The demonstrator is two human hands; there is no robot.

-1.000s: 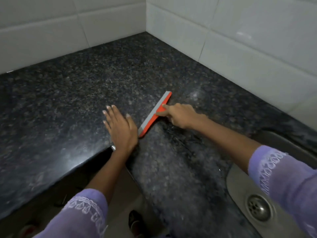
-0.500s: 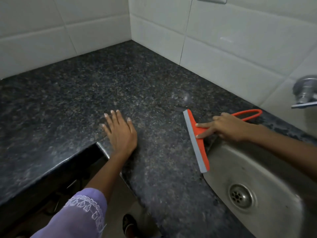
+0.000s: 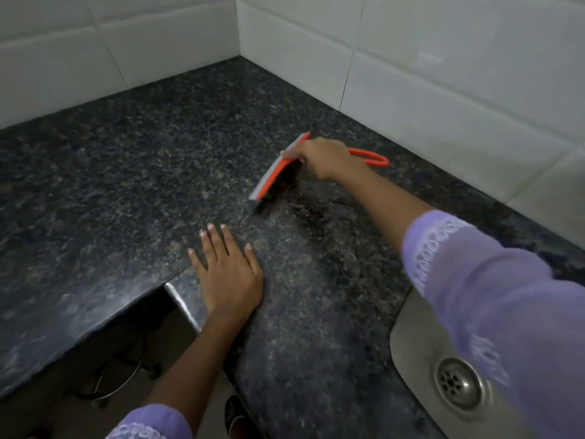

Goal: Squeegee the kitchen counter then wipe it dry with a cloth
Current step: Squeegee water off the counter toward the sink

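An orange squeegee (image 3: 273,174) with a grey rubber blade rests its edge on the dark speckled granite counter (image 3: 126,172), towards the back corner. My right hand (image 3: 326,158) grips it just behind the blade; its orange loop handle sticks out to the right of the hand. My left hand (image 3: 229,274) lies flat, fingers apart, on the counter near the inner corner of the front edge. A darker wet streak shows on the stone to the right of the blade. No cloth is in view.
A steel sink (image 3: 421,343) with a round drain (image 3: 457,383) sits at the lower right. White tiled walls (image 3: 443,74) close the counter at the back and right. The counter's front edge (image 3: 95,324) drops to a dark gap and floor below.
My right hand has carried the squeegee from the sink's rim back out over the counter towards the far corner. My left hand has stayed flat in the same place.
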